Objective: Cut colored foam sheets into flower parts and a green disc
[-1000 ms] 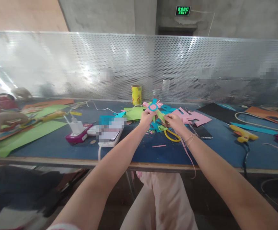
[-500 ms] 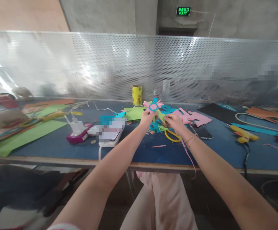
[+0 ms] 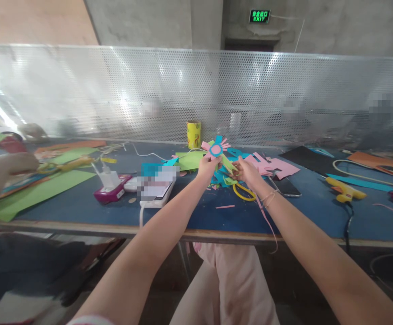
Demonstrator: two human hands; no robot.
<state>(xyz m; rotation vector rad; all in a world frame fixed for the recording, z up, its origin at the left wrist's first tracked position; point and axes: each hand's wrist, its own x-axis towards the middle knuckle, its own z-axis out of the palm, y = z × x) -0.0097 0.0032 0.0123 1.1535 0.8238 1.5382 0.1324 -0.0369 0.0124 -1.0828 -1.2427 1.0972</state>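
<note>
Paper flower [image 3: 215, 150], pinched below its head, left hand [image 3: 207, 167]

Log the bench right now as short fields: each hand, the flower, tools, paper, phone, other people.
Left hand: pinching the paper flower
Right hand: at the tip of the green leaf; contact unclear
Flower: pink centre, blue ring, pink and blue petals; raised above the scraps
Glue gun: yellow, lying to the right, cord over the front edge
Pink paper: just right of the right hand
Black phone: flat, in front of the pink paper
Other person: one hand, far left, blurred
</note>
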